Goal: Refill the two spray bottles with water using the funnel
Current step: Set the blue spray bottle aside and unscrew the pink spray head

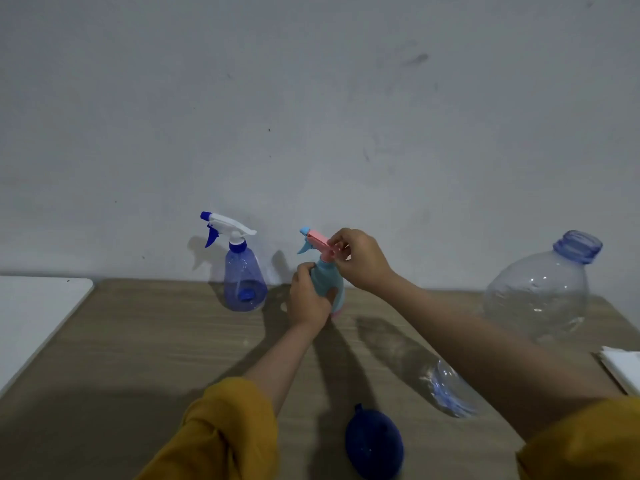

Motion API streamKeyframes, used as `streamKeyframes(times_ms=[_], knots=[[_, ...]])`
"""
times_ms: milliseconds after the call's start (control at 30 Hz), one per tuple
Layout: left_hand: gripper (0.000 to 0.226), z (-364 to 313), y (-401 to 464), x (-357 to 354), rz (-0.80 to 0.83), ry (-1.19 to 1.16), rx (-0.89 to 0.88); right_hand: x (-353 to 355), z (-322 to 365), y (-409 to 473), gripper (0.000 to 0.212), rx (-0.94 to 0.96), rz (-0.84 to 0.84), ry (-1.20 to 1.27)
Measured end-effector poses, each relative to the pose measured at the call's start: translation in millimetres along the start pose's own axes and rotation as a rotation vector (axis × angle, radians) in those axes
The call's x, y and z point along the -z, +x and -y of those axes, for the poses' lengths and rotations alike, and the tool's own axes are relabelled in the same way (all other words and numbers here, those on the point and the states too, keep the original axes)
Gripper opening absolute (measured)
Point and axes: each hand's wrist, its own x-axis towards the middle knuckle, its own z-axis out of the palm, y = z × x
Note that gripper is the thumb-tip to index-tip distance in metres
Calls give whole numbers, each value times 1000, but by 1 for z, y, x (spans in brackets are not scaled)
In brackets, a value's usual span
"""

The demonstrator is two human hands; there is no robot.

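A small teal spray bottle (327,277) with a pink trigger head (320,241) stands on the wooden table (156,341) near the wall. My left hand (308,299) wraps around its body. My right hand (358,259) pinches the back of the pink head. To its left stands a clear blue spray bottle (244,278) with a white and blue trigger head, untouched. A dark blue funnel (374,441) lies on its side at the table's near edge. A large clear water bottle (540,292) with no cap stands at the right.
A clear plastic piece with a blue part (450,393) lies under my right forearm. A white board (34,317) lies at the left. White paper (623,368) sits at the right edge. The grey wall rises right behind the bottles.
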Motion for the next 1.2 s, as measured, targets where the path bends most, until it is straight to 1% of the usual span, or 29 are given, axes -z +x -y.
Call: streamKeyframes(times_ms=[100, 233, 367, 500, 633, 767, 900, 1000, 1067, 1133, 1200], knots=[[57, -6, -14, 1, -1, -37, -40, 3, 4, -13, 19, 35, -34, 35], [57, -17, -43, 8, -50, -97, -84, 20, 14, -30, 17, 96, -80, 78], [55, -25, -82, 27, -101, -46, -119, 39, 23, -60, 19, 108, -76, 147], [53, -27, -131, 49, -160, -2, -140, 45, 37, -97, 13, 102, -77, 267], [55, -32, -176, 71, -112, 94, -64, 41, 49, -130, 10, 96, -34, 362], [53, -24, -204, 80, -95, 107, -38, 31, 52, -153, 9, 59, 1, 433], [53, -14, -217, 82, -70, 91, 3, 21, 51, -170, 10, 26, 96, 431], [54, -9, -221, 83, -30, 64, 23, 13, 46, -178, 13, -47, 61, 478], [53, -7, -222, 82, -25, 62, 30, 7, 44, -182, 19, -123, 15, 559], [55, -7, -223, 80, -32, 51, 38, 0, 43, -186, 31, -222, -16, 660], [60, -5, -223, 77, -43, 19, 51, -9, 41, -191, 42, -282, -27, 676]])
